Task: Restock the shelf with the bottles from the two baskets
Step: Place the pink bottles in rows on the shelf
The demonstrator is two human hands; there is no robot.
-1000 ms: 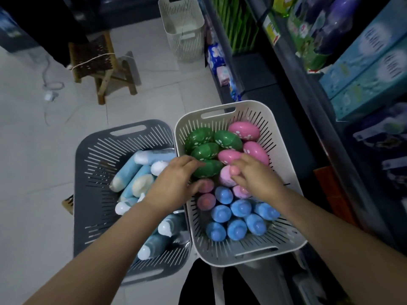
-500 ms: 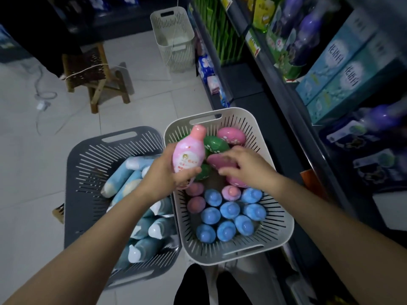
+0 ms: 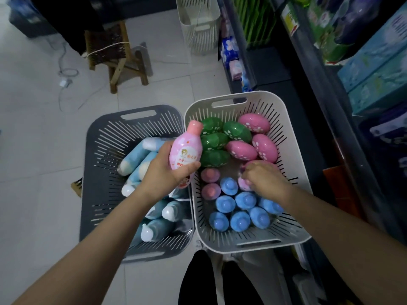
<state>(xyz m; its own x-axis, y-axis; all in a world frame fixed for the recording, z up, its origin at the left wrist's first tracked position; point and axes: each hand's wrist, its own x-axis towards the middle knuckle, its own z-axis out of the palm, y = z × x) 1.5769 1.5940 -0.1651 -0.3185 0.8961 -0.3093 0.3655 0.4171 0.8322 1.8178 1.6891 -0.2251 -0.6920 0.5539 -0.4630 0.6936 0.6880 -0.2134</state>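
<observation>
Glossy plastic bottles (image 3: 241, 150) fill matt slotted plastic baskets (image 3: 296, 164).

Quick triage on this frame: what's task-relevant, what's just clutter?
Job:
left hand holding a pink bottle; right hand gripping a second pink bottle in the white basket; grey basket of pale blue bottles; shelf.

Lying about:
wooden stool; tall white bin; floor cable.

2 bare forearms (image 3: 88, 238), black trouser legs (image 3: 196, 280).

Three baskets (image 3: 105, 137), four green bottles (image 3: 214, 140), seven blue caps (image 3: 245, 200) (upright)
</observation>
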